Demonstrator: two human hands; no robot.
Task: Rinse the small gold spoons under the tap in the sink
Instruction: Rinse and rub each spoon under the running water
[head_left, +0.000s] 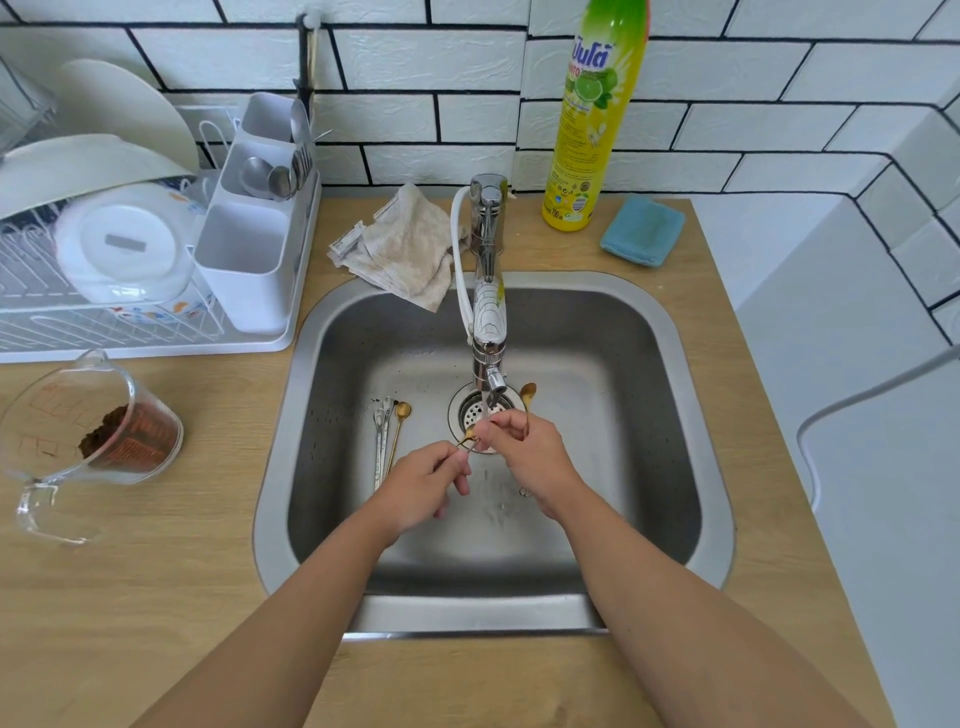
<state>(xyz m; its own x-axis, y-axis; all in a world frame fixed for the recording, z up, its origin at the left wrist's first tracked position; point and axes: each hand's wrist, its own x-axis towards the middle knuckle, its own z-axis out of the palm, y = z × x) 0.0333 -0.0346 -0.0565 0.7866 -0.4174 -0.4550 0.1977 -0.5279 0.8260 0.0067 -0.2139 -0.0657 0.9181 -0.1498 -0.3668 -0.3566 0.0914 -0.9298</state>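
Note:
Both hands meet under the tap over the drain of the steel sink. My left hand pinches the handle of a small gold spoon. My right hand rubs that spoon's bowl with its fingertips and also holds a second gold spoon, whose bowl sticks up behind the knuckles. Water runs from the spout onto the fingers. A third gold spoon lies on the sink floor to the left, beside two silver spoons.
A glass measuring jug with brown grounds lies tilted on the wooden counter at left. A white dish rack with plates and cutlery stands at back left. A beige cloth, a yellow detergent bottle and a blue sponge sit behind the sink.

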